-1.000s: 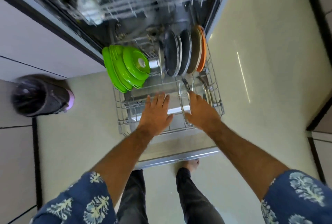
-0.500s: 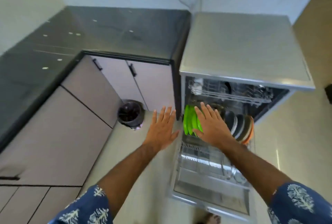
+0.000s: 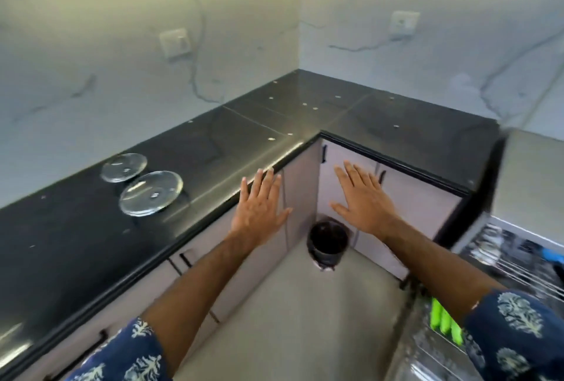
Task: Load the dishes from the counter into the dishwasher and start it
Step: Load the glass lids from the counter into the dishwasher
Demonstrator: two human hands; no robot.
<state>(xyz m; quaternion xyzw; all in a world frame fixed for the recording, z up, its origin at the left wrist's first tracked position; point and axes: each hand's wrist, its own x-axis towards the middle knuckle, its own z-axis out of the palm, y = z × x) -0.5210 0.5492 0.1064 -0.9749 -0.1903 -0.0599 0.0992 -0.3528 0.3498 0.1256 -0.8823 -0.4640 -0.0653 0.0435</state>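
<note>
Two clear glass lids lie flat on the black counter at the left: a larger near lid and a smaller far lid. My left hand hovers open, fingers spread, at the counter's front edge, to the right of the lids and apart from them. My right hand is also open and empty, held in front of the corner cabinet doors. The open dishwasher shows at the right edge, with green plates standing in its lower rack and my right sleeve partly covering it.
A dark round bin stands on the floor in the cabinet corner. Grey cabinet doors with black handles run under the L-shaped counter. Two wall sockets sit on the marble backsplash. Beige floor lies between me and the cabinets.
My view swung from down into the dishwasher's lower rack up and left to the counter. Both hands left the rack and now hover empty near the counter edge.
</note>
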